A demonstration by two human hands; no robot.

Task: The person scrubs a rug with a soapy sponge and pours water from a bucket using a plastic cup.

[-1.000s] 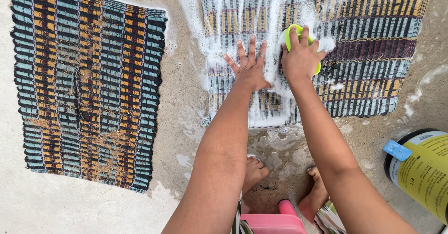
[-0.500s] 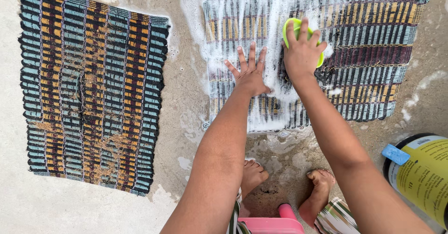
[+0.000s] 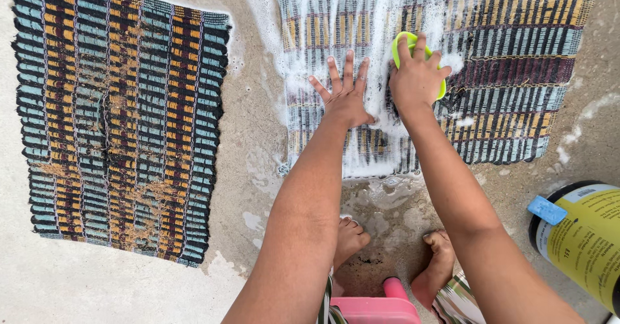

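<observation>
- Since half a second ago, the right hand [image 3: 416, 78] and its lime-green scrub brush [image 3: 408, 45] have slid a little nearer the person on the soapy mat [image 3: 504, 72], and the whole view has shifted slightly.
- That right hand is curled over the brush from above, fingers wrapped across its top, pressing it down on the mat's foamy middle.
- Beside it, the left hand [image 3: 345, 94] lies flat and fully spread on the same mat, fingers splayed, gripping nothing (it simply presses the fabric to the floor).
- White foam [image 3: 381, 14] covers the left half of this striped mat and spills onto the wet concrete floor [image 3: 258, 130].
- A second striped woven mat [image 3: 123, 117], dry and sandy-looking, lies well apart to the left.
- Two bare feet [image 3: 352, 237] rest on the floor below the arms, beside a pink stool [image 3: 381, 308].
- A black container with a yellow label [image 3: 584, 240] sits at the lower right edge.
</observation>
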